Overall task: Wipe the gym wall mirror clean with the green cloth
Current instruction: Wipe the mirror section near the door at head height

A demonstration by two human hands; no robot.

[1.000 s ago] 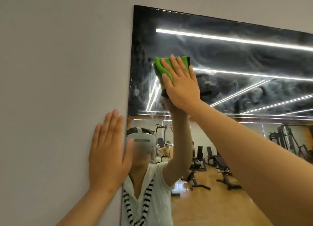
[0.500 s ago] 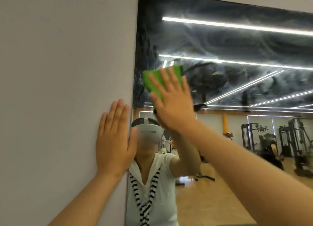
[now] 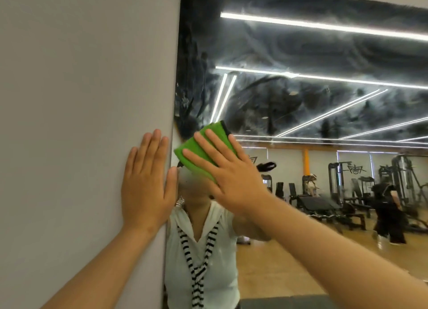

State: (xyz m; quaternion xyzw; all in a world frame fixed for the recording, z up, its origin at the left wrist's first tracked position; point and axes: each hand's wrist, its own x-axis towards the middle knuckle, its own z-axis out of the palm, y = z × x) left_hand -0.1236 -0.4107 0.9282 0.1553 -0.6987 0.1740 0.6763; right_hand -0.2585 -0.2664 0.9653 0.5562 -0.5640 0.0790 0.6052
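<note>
green cloth (image 3: 201,146) folded, long axis tilted up-right, flat on mirror (image 3: 301,105). right hand (image 3: 228,176) presses it, fingers straight. left hand (image 3: 147,183) just beside, spread flat on wall (image 3: 81,100).

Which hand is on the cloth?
The right hand, fingers straight, presses the green cloth against the mirror near its left edge. The left hand holds nothing and lies flat on the wall.

Wall (image 3: 81,77): plain pale grey, filling the 9 o'clock side.
Ceiling lights (image 3: 324,26): long white strips, 12 to 3 o'clock, seen in reflection.
Floor (image 3: 278,269): tan wood, 5 o'clock.
Weight machines (image 3: 347,176): black frames, 3 o'clock, before a white far wall.
Bench (image 3: 319,204): black, padded, 4 o'clock.
</note>
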